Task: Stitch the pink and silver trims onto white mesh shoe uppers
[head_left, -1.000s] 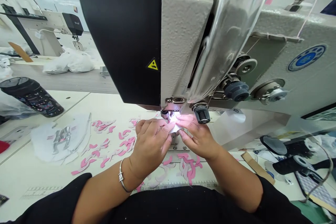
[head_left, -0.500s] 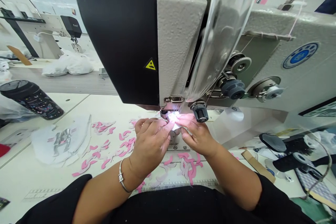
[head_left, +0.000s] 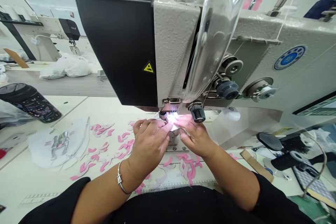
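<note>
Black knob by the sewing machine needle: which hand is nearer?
Right hand, just below the black knob; the left hand is farther away, across the lit needle area.

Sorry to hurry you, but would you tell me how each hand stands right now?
Left hand: closed, fingers pinching a small pale piece; glare hides the detail.
Right hand: closed, fingers on the same piece.

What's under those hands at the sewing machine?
A small shiny piece lies under the left hand and right hand, on a metal plate. The fingers cover most of it, hiding its shape.
</note>
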The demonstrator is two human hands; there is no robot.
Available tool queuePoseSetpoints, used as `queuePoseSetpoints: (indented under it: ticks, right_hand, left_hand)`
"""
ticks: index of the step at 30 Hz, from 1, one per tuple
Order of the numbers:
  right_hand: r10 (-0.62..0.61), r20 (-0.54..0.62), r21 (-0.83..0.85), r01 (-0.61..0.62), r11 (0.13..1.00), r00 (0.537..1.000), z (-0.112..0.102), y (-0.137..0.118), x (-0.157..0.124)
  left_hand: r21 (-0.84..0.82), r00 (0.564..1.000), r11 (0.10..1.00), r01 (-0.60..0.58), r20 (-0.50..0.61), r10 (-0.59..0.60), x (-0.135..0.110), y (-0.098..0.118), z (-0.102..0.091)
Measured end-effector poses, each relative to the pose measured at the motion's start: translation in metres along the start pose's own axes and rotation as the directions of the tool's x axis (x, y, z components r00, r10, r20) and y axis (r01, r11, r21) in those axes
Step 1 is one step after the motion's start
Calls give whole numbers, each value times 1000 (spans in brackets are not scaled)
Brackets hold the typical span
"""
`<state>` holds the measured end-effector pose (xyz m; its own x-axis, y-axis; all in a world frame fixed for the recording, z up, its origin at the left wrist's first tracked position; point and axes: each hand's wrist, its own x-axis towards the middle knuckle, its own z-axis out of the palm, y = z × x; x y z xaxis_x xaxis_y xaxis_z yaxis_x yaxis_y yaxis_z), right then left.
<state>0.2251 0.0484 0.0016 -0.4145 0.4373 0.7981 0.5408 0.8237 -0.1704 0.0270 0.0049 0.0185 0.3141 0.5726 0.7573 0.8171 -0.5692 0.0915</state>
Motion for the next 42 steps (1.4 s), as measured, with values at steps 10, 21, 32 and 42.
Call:
queuePoseSetpoints:
  ticks: [10,21,32,42]
  right_hand:
    - [-7,-34,-121,3,993,999,2,-15,-3]
    - [32,27,-276,-23,961,999,2,-43,-7]
    - [-104,130,-135,121,983,986,-12,-2,0]
    - [-21,40,-267,31,963,999,-1,-29,-6]
  left_hand:
    - [11,1000,1000,14,-15,-14,-1,-2,-1]
    - [-1,997,1000,15,-81,-15,-2,-8,4]
    - [-26,997,1000,11,-80,-14,-4,-12,7]
    - [-317,999,948,17,-38,-31,-4,-29,12]
